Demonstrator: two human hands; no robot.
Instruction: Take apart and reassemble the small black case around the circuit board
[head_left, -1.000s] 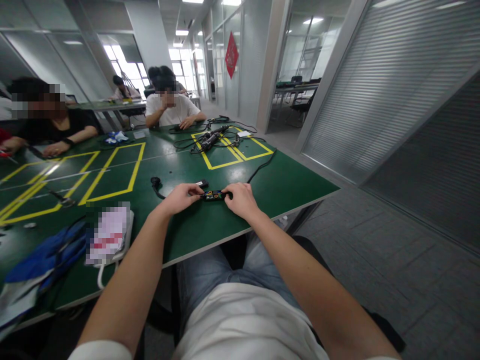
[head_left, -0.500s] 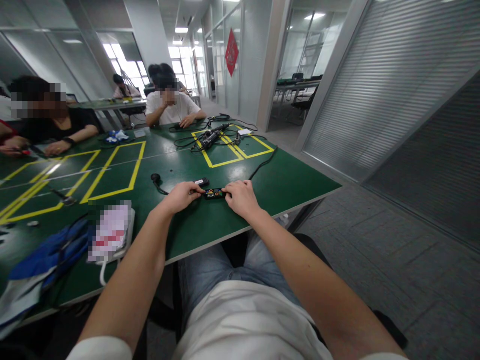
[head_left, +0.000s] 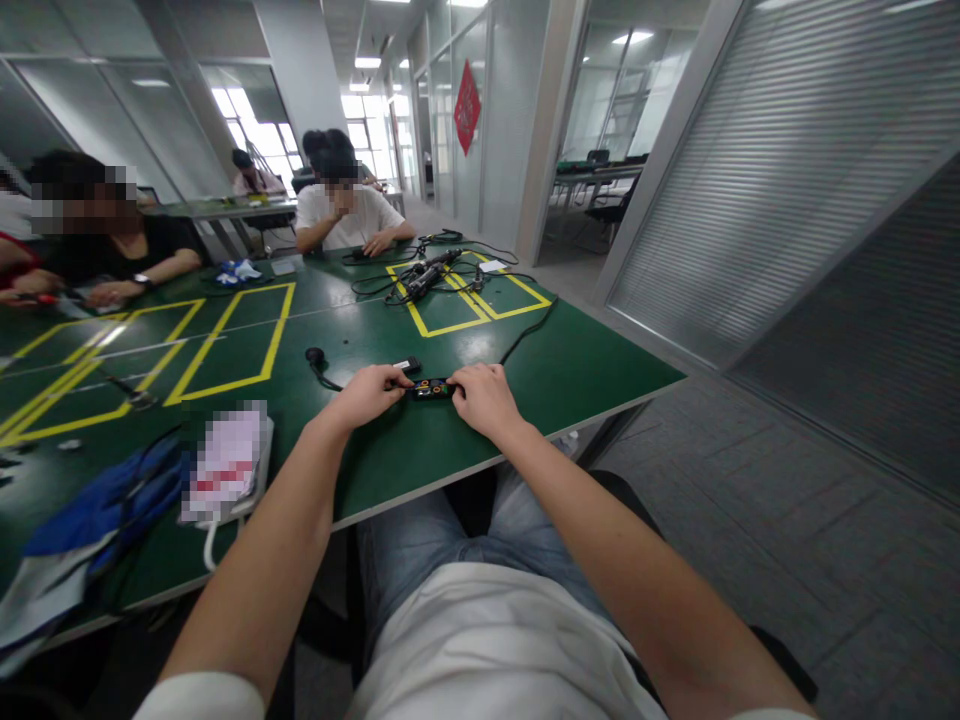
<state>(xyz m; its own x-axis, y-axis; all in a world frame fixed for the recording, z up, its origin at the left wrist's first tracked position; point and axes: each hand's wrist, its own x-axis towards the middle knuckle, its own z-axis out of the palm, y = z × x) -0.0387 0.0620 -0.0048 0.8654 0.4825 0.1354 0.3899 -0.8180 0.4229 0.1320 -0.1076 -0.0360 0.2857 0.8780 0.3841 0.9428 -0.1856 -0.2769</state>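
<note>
A small black open housing [head_left: 433,389] with a circuit board and orange ring-shaped parts showing lies low over the green table [head_left: 570,400]. My left hand [head_left: 372,394] pinches its left end, fingers closed. At its right end, the fingers of my right hand [head_left: 484,394] are closed on it too. Just behind my left fingertips lies a black piece with a white label [head_left: 406,366], perhaps a cover. A black plug [head_left: 316,357] on a short cable lies beyond my left hand. Another black cable [head_left: 529,328] runs back from behind my right hand.
Black tools with tangled cables [head_left: 427,275] lie inside yellow tape marks [head_left: 455,328] farther back. On my left are blue-and-white gloves [head_left: 97,515] and a white device with a blurred pink face [head_left: 229,462]. Co-workers sit across the table; its edge [head_left: 420,498] runs before my lap.
The view has shifted very slightly. Both my hands keep their hold on the black housing, which seems tilted a little differently. A co-worker's hands at the left have moved slightly.
</note>
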